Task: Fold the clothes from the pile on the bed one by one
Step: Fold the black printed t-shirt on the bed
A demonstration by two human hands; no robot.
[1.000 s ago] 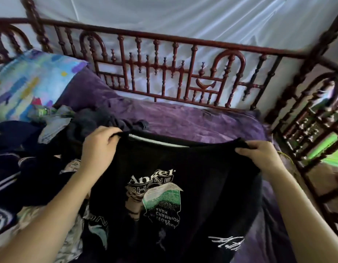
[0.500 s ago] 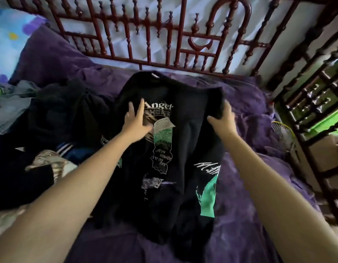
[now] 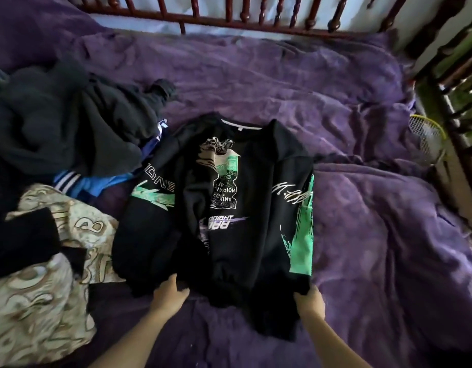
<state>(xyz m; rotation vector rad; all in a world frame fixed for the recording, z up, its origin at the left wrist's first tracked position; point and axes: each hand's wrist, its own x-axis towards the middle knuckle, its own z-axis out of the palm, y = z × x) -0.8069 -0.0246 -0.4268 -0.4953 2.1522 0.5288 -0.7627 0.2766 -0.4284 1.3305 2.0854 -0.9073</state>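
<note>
pile [image 3: 59,123] crowds left; bedspread [image 3: 375,235] open at right

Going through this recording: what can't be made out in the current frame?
Head view throughout.
- Left hand and right hand: fingers gripping the black printed sweatshirt hem, fingertips hidden under fabric.
- Pile of dark and patterned clothes: cut off by the left edge.
- Yellow-rimmed mesh racket: blurred, partly behind the purple blanket.

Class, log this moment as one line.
item: black sweatshirt, front up, on purple blanket; left hand: grips lower edge; right hand: grips lower edge
</note>
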